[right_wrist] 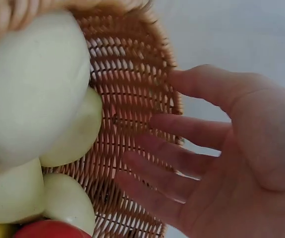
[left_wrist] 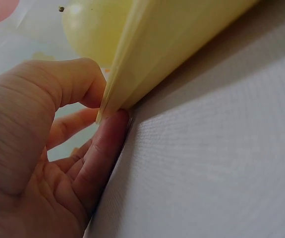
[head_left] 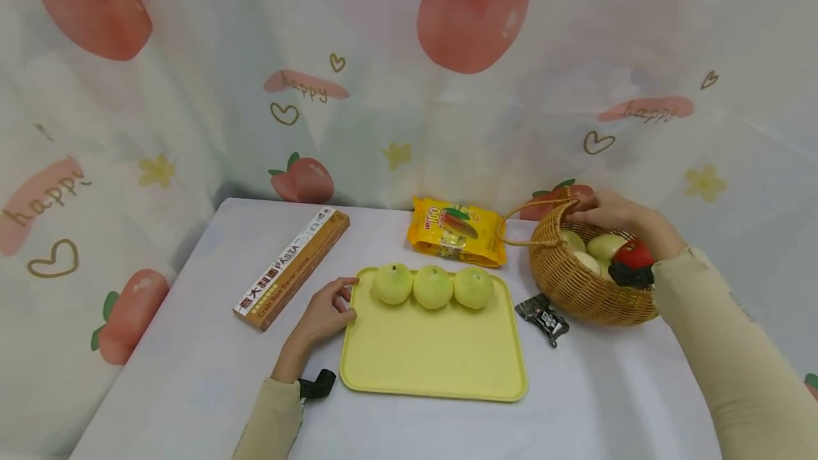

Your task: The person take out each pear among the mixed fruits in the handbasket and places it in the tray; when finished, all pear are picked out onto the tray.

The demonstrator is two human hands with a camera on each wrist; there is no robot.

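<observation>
Seemingly partway along, judging by the layout: three round yellow-green fruits (head_left: 432,287), set in a row along the far side of the yellow tray (head_left: 434,353), between the two hands. Left over, by the same judgement: several pale-green fruits (head_left: 606,246), inside the wicker basket (head_left: 569,288) at the right hand. In with them, just below that hand: one red item (head_left: 634,253), possibly a fruit or vegetable, and one black item (head_left: 629,276), kind unclear.

Left hand (head_left: 322,314): nearly closed, pinching the tray's left rim near the far corner between thumb and fingers. Right hand (head_left: 610,213): well open, fingers spread and fairly straight at the basket's far rim; no fruit held. Cannot tell how firmly in contact with the wicker.

Also listed, on the white-covered worktop (head_left: 192,375): one pasta box (head_left: 292,268), crab roe flavor, slantwise beyond and left of the left hand; one yellow mango-pictured packet (head_left: 456,231), beyond the tray, between the hands; one small black wrapper (head_left: 543,318), between tray and basket, nearer than the right hand.
</observation>
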